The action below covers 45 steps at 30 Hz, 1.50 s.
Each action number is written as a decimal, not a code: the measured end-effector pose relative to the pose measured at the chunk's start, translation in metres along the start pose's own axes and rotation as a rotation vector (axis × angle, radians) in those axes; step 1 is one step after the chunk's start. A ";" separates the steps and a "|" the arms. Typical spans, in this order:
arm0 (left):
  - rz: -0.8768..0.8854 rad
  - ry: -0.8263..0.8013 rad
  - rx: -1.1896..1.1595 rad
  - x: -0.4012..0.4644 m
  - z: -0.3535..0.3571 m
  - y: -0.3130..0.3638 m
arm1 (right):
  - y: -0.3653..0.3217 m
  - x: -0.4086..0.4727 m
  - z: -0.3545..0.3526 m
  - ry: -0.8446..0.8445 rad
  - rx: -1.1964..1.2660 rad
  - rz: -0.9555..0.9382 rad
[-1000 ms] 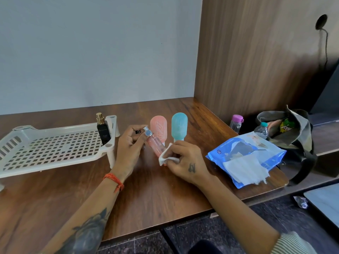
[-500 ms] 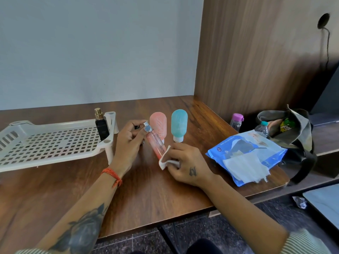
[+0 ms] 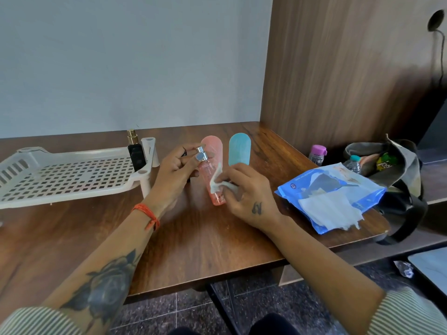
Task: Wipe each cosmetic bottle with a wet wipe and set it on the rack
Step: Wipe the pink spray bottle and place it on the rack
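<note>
My left hand (image 3: 174,176) grips the silver-capped top of a clear pink spray bottle (image 3: 211,176), held tilted above the table. My right hand (image 3: 246,197) pinches a white wet wipe (image 3: 217,181) against the bottle's lower body. Behind them a pink squeeze bottle (image 3: 214,145) and a teal squeeze bottle (image 3: 239,148) stand cap-down on the table. A black bottle with a gold top (image 3: 136,153) stands on the right end of the white perforated rack (image 3: 60,177).
A blue pack of wet wipes (image 3: 331,201) with a loose sheet lies at the right, near the wooden table's (image 3: 193,238) edge. Beyond it are a small pink-capped bottle (image 3: 317,154), a water bottle (image 3: 353,164) and an open bag (image 3: 396,170). A wooden panel rises at the right.
The wipe has slid up the pink spray bottle's side, and the bottle's lower end now shows below my right hand. My left hand keeps its hold on the cap.
</note>
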<state>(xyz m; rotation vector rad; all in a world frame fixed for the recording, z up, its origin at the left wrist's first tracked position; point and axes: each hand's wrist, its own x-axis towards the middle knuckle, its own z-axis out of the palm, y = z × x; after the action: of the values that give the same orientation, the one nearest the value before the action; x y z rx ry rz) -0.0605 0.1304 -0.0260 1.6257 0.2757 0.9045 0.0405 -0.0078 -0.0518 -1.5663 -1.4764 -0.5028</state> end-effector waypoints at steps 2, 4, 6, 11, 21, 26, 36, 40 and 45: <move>-0.012 -0.031 -0.016 0.000 0.000 0.001 | 0.001 -0.001 0.001 -0.004 -0.001 -0.016; -0.013 -0.054 -0.020 -0.001 0.001 0.002 | 0.002 -0.002 0.001 0.009 -0.012 -0.040; -0.013 -0.068 -0.027 -0.001 0.001 0.004 | 0.001 0.001 0.000 0.082 -0.022 -0.057; 0.005 -0.078 -0.012 -0.001 0.001 0.004 | 0.005 0.004 0.009 0.118 -0.051 -0.099; 0.037 -0.113 0.003 -0.002 0.004 0.010 | 0.004 0.003 0.012 0.154 -0.057 -0.139; 0.045 -0.122 0.010 -0.003 0.006 0.009 | 0.006 0.005 0.009 0.231 -0.052 -0.001; 0.039 -0.123 0.010 -0.003 0.005 0.010 | 0.007 0.007 0.011 0.229 -0.001 0.005; 0.045 -0.125 0.007 -0.003 0.006 0.009 | 0.005 0.004 0.012 0.221 -0.089 -0.183; 0.064 -0.155 0.006 -0.002 0.007 0.010 | 0.007 0.008 0.010 0.247 0.026 -0.001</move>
<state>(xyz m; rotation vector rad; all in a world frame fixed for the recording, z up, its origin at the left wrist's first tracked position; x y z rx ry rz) -0.0599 0.1208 -0.0175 1.7084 0.1195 0.8207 0.0461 0.0052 -0.0528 -1.4275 -1.2902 -0.6505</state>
